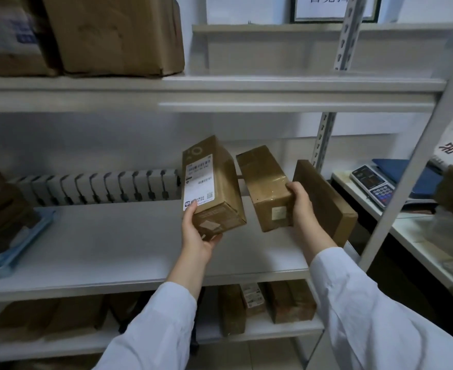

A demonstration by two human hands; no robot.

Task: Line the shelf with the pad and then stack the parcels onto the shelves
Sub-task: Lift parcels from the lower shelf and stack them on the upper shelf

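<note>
Left grip (196, 232) curled round the near end of a labelled parcel (212, 180). Right grip (300, 206) clasps a plain taped parcel (264, 182). Both held over the middle shelf (113, 241), right part. Flat parcel (327, 201) leans just right of them. Blue pad (17, 244) lies on the shelf's left end, under boxes (3, 206).

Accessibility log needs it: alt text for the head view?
A person holds two cardboard parcels over the white middle shelf: left hand grips a labelled box, right hand a taped box. A flat box stands tilted at the shelf's right end.
</note>
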